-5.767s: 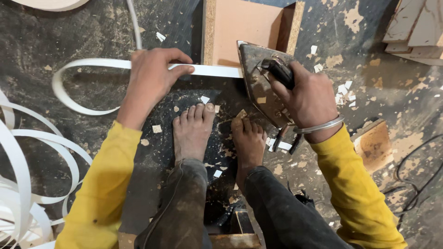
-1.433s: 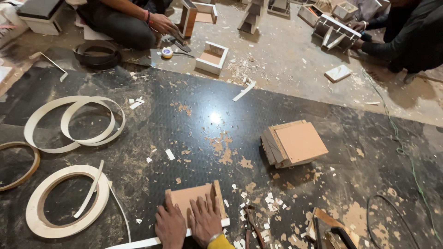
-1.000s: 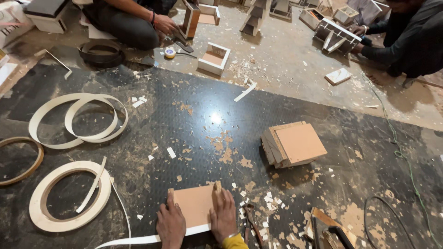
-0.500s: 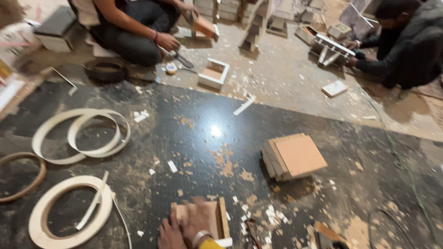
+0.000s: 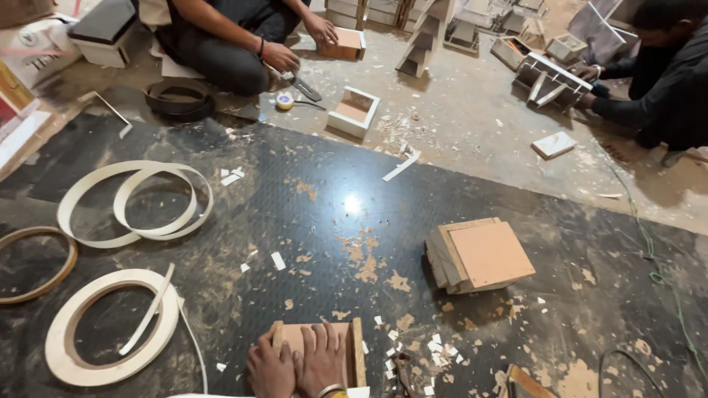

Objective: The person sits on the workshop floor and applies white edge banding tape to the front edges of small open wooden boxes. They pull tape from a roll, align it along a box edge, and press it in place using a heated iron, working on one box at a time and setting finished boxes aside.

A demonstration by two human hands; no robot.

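Both hands pressed on a small wooden box.
Left hand point(image 5: 271, 368) and right hand point(image 5: 321, 359) lie flat, fingers extended, on the box point(image 5: 352, 346); speckled black floor mat point(image 5: 324, 214).

Both hands flat on small wooden box point(image 5: 318, 340) at bottom edge: left hand point(image 5: 270, 371), right hand point(image 5: 322, 361) side by side, touching. Black mat point(image 5: 324, 199) littered with chips. Tape coils point(image 5: 133, 200) to left. Stacked boxes point(image 5: 478, 255) to right, well apart. Two other people seated beyond mat.
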